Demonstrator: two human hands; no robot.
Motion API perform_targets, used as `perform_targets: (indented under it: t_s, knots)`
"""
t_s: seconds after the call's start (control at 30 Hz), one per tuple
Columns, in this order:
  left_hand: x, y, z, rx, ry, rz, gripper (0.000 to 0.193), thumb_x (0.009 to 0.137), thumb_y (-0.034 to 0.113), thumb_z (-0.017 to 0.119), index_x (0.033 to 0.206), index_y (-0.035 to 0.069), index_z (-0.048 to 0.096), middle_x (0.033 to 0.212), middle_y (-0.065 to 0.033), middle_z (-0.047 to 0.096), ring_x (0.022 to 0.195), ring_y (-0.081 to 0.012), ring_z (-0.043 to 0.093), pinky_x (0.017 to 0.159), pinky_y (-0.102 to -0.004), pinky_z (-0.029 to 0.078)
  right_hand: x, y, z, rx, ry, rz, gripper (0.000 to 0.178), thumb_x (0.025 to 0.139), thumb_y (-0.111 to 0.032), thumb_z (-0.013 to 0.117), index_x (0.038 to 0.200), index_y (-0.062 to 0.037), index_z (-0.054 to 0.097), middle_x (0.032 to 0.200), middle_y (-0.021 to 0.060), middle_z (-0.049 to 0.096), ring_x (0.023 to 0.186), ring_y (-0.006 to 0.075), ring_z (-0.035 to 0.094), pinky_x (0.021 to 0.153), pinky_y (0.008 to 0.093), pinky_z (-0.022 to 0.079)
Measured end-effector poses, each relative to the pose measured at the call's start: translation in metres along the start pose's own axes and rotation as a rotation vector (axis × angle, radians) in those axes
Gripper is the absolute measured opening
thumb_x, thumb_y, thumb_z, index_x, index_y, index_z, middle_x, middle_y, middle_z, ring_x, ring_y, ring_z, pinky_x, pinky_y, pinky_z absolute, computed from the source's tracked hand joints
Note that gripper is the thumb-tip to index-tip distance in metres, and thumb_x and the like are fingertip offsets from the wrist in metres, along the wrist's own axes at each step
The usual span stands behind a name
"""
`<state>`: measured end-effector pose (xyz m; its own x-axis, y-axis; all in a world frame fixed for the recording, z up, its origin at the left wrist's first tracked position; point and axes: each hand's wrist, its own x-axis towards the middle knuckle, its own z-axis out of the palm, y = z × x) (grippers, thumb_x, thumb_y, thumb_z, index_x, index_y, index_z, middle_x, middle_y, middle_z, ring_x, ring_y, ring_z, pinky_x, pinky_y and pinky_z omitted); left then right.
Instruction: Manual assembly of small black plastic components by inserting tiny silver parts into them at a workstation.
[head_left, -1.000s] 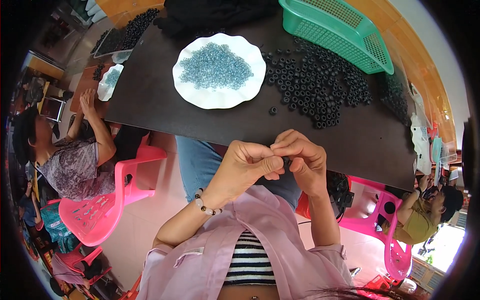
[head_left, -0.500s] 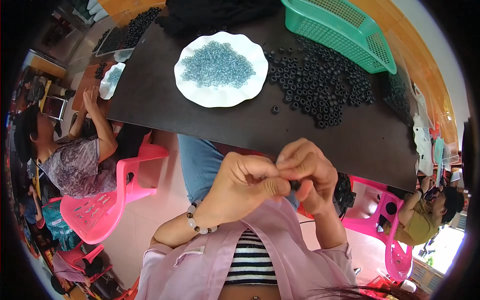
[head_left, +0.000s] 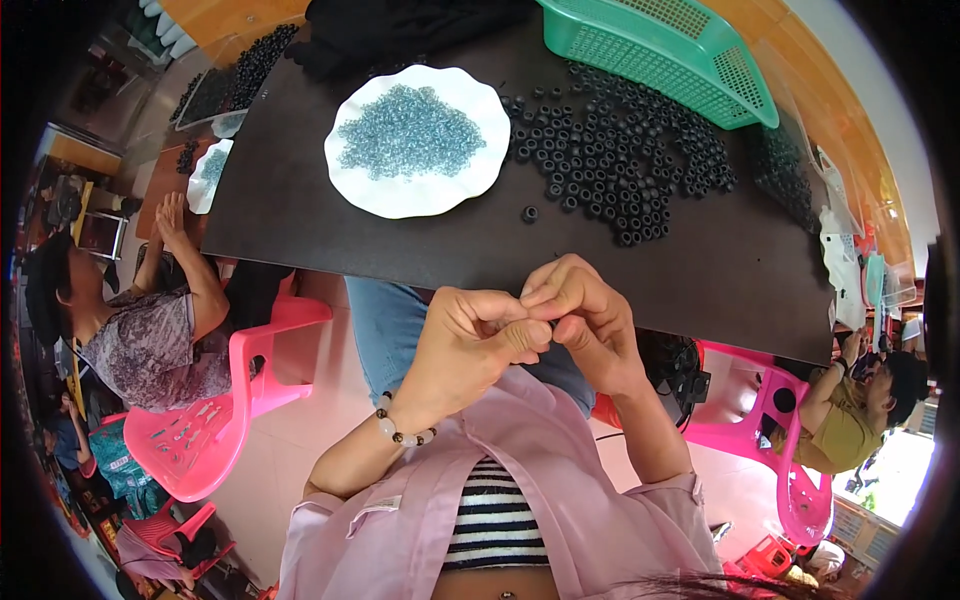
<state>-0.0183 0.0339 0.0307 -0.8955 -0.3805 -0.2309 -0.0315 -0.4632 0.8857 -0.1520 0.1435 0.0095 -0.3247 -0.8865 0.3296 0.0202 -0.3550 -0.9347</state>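
My left hand [head_left: 470, 340] and my right hand [head_left: 590, 315] meet fingertip to fingertip just off the table's near edge. Both are closed in a pinch. Between the two thumbs a bit of a small black ring [head_left: 553, 324] shows; the fingers cover most of it. Anything else in the pinch is too small to make out. Beyond my hands lies a spread of similar black rings [head_left: 600, 160] on the dark table [head_left: 440, 245]. To their left, a white scalloped plate [head_left: 355, 195] bears a heap of small clear bluish rings [head_left: 410, 130].
A green plastic basket [head_left: 660, 65] stands behind the black rings, a bag of dark pieces [head_left: 785, 170] at its right. Black cloth [head_left: 400, 30] lies at the far edge. One person [head_left: 150, 330] sits at left by a pink chair [head_left: 200, 430], another [head_left: 850, 420] at right.
Both hands have risen slightly and shifted left in the picture, still pinched together. The black ring shows less than before. The whole table view has also slid a little left.
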Motion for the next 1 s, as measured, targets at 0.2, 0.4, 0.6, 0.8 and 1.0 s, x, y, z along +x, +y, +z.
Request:
perform_targets:
  t_s: [0.2,0.4,0.6,0.8,1.0]
  knots:
    - [0.003,0.001,0.004,-0.046,0.018,0.028,0.015,0.083,0.014,0.070,0.081,-0.001,0.069,0.072,-0.0067,0.066,0.061,-0.0090,0.059,0.058,-0.0214,0.049,0.001,0.000,-0.003,0.120,0.033,0.071,0.036,0.089,-0.037,0.059,0.093,-0.0013,0.064,0.097,0.0084,0.056,0.093,0.0210,0.052,0.081,0.0327,0.042]
    - [0.013,-0.005,0.001,-0.167,0.038,0.059,0.016,0.083,0.016,0.070,0.088,0.001,0.069,0.074,-0.0058,0.067,0.064,-0.0094,0.060,0.063,-0.0230,0.049,0.010,-0.002,-0.003,0.311,0.044,0.075,0.052,0.081,-0.045,0.068,0.104,0.0019,0.062,0.111,0.0114,0.057,0.106,0.0210,0.053,0.090,0.0355,0.042]
    - [0.015,-0.015,-0.001,-0.204,0.029,0.074,0.020,0.083,0.019,0.070,0.092,0.001,0.068,0.076,-0.0047,0.066,0.066,-0.0092,0.060,0.063,-0.0231,0.049,0.004,-0.003,-0.003,0.239,0.117,0.112,0.052,0.075,-0.028,0.078,0.113,0.0011,0.057,0.115,0.0125,0.056,0.109,0.0206,0.052,0.093,0.0361,0.041]
    - [0.015,-0.020,0.001,-0.251,0.008,0.043,0.018,0.083,0.017,0.070,0.093,0.001,0.069,0.076,-0.0034,0.065,0.067,-0.0080,0.058,0.063,-0.0217,0.048,-0.001,0.002,-0.007,0.187,0.099,0.080,0.045,0.075,-0.017,0.077,0.111,0.0006,0.057,0.114,0.0128,0.056,0.103,0.0191,0.054,0.090,0.0346,0.043]
    - [0.016,-0.024,0.002,-0.293,-0.031,0.022,0.018,0.083,0.016,0.070,0.093,0.001,0.069,0.077,-0.0030,0.065,0.068,-0.0071,0.057,0.062,-0.0195,0.046,-0.005,0.001,-0.009,0.195,0.124,0.095,0.035,0.077,-0.013,0.075,0.105,0.0017,0.060,0.108,0.0129,0.058,0.097,0.0177,0.056,0.084,0.0317,0.046]
